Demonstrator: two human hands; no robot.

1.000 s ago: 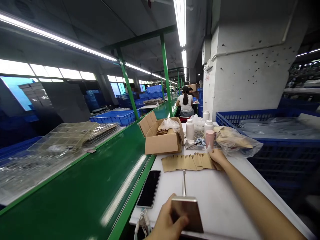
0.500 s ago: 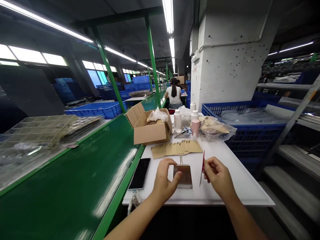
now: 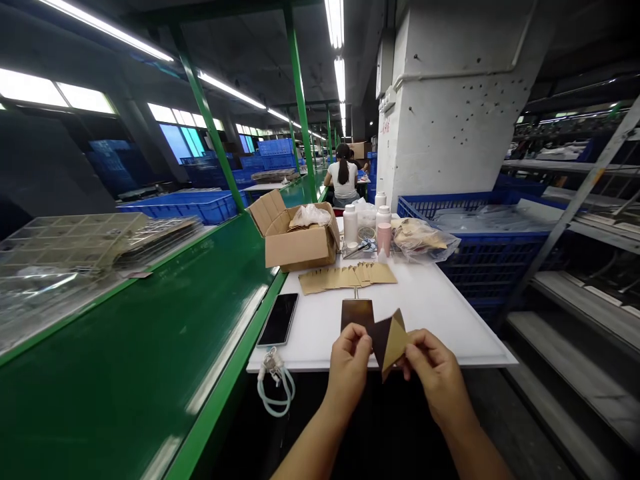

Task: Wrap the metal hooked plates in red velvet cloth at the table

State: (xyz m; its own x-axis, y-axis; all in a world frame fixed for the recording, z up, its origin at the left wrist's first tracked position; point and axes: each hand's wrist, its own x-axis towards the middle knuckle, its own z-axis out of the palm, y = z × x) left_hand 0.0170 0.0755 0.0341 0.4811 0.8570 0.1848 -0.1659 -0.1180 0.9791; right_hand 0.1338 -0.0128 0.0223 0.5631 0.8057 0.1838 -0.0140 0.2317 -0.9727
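A bent sheet (image 3: 395, 343), dark brown on its left part and tan like kraft paper on its right part, is held up near the table's front edge. My left hand (image 3: 349, 363) is closed in a pinch at its dark left corner. At the tan side, my right hand (image 3: 433, 367) pinches the sheet between thumb and fingers. Behind my left hand a square, shiny brown plate (image 3: 357, 312) lies on the white table (image 3: 440, 313); a narrow metal piece shows at its far edge. Beyond it lies a fanned row of tan paper pieces (image 3: 345, 277).
A phone (image 3: 279, 319) lies to the left, with a corded keyring (image 3: 275, 383) hanging over the edge. Behind are a cardboard box (image 3: 300, 247), white bottles (image 3: 351, 225), a pink bottle (image 3: 384, 239) and a plastic bag (image 3: 425, 240). A green conveyor (image 3: 150, 327) runs alongside on the left.
My left hand has left the plate and now pinches the sheet. In my right hand, a thin red piece seen edge-on has given way to the bent brown-and-tan sheet. The view has shifted.
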